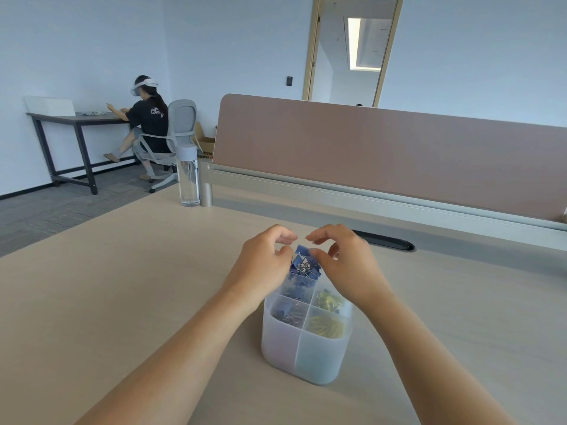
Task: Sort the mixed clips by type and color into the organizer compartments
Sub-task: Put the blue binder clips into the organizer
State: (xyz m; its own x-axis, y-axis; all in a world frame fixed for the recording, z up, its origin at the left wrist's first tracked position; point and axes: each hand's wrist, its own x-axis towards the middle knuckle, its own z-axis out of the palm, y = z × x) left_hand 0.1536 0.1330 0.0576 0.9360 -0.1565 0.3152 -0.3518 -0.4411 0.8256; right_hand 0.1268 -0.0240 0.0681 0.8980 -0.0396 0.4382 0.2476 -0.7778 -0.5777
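Nearest of all, just under the grip, the frosted organizer stood on the table with four compartments showing. Below the grip and to its right, yellow paper clips filled the near compartment, and yellow binder clips lay just behind them. Below and to the left sat a blue-and-silver tangle of clips, too blurred to tell the type.

And there was the action: a bunch of blue binder clips was held right over the far-left compartment, which already showed blue inside.

The risk, as I judged it, was this. The bunch looked tangled by its wire handles, so a loose release could have let one clip swing across the divider into the yellow side, or skip over the far rim onto the table. A tug to separate them could also have tipped the light organizer, since neither hand steadied it.

The left hand pinched the bunch from its left, thumb and curled fingers closed on it. The right hand pinched from the right, thumb on the blue metal and forefinger arched above. Both were drawn narrow, with nothing else in them.

Well beyond the grip to the left, a clear water bottle stood by the desk screen. Farther off, a seated person worked.
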